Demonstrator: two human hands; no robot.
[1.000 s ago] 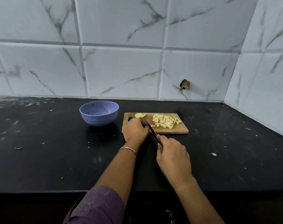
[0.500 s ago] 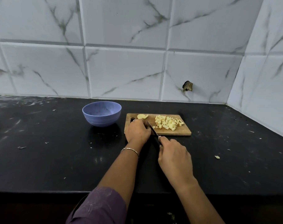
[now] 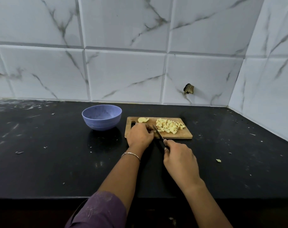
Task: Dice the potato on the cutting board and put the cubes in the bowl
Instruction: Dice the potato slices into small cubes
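At the bottom of the frame a purple sleeve [image 3: 98, 211] covers the left forearm. Right of centre, the right hand [image 3: 179, 158] has its fingers wrapped round the dark handle of a knife [image 3: 158, 133], whose blade angles up onto the near edge of the cutting board [image 3: 185, 135]. The left hand [image 3: 140, 134], with a bracelet [image 3: 131, 154] at the wrist, rests on the board's left end with its fingers curled beside the blade; I cannot tell what they hold. Potato cubes [image 3: 168, 126] are heaped at the centre right of the board, and a potato piece [image 3: 143, 119] lies at its far left edge. The blue bowl [image 3: 101, 116] stands just left of the board.
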